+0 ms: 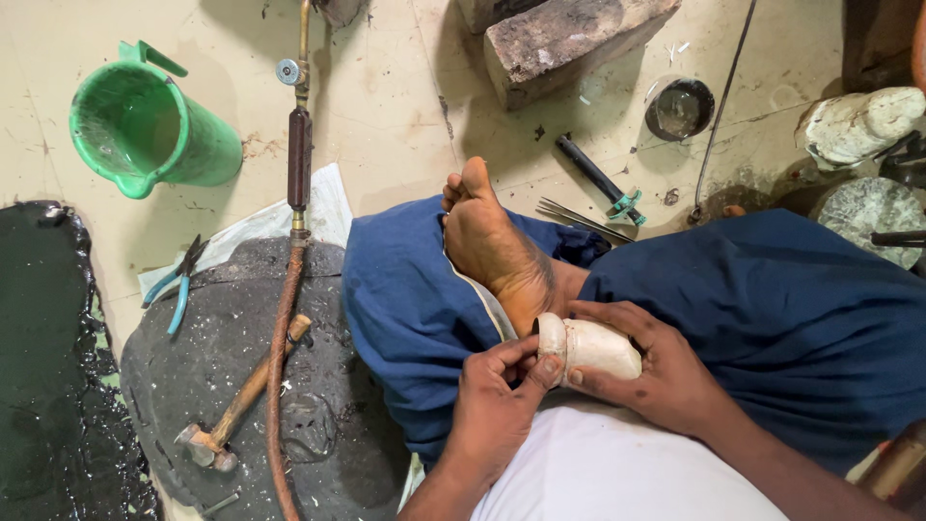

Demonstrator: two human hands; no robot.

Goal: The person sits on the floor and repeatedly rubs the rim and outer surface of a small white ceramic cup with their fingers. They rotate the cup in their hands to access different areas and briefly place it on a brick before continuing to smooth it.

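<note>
- The person's right hand (648,371) cupped a pale, rounded white block (590,347) at lower centre of the frame, fingers wrapped around its far side; the block rested against the blue-clad lap, just below the bare foot (492,241).
- The left hand (497,400) pinched the block's near end, thumb and fingertips closed on its rim — whether a small tool sat between them could not be told.
- The block looked only roughly shaped; judging by that, most of the work remained.
- At lower left a hammer (236,405) lay on a dark slab (318,425), crossed by a brown hose (280,386); blue pliers (177,285) sat nearby; a green jug (149,125) stood at upper left — all untouched.
</note>
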